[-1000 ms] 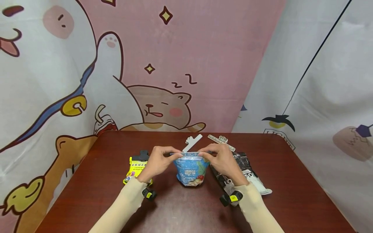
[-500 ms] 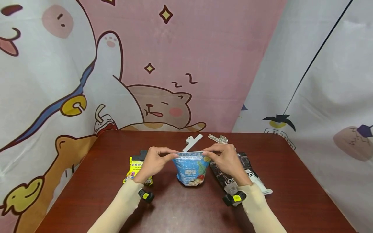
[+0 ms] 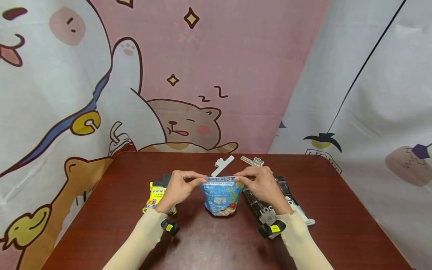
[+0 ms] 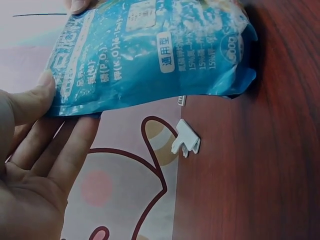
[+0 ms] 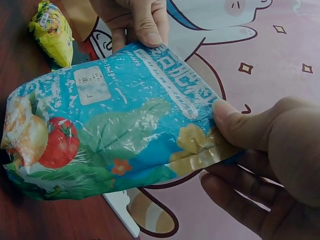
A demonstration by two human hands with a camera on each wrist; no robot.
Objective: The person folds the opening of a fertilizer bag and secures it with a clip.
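Note:
A blue plastic fertilizer bag (image 3: 220, 200) with vegetable pictures stands upright in the middle of the table. My left hand (image 3: 179, 189) pinches its top left corner between thumb and fingers, and my right hand (image 3: 264, 187) pinches the top right corner. The top edge is stretched flat between them. In the left wrist view the thumb lies on the printed front of the bag (image 4: 150, 60) with the fingers behind. The right wrist view shows the same pinch on the bag (image 5: 110, 125). Behind the bag lies a white bag clip (image 3: 222, 165), touched by neither hand.
A second, patterned clip (image 3: 252, 161) lies behind my right hand, which partly covers it. Left of the bag is a yellow packet (image 3: 156, 195) with a black clip (image 3: 165, 180) on its top. A black and white bag (image 3: 297, 210) lies under and beside my right wrist.
Both hands have shifted slightly outward along the bag's top edge, baring more of its printed strip. In the last half second hardly anything has moved.

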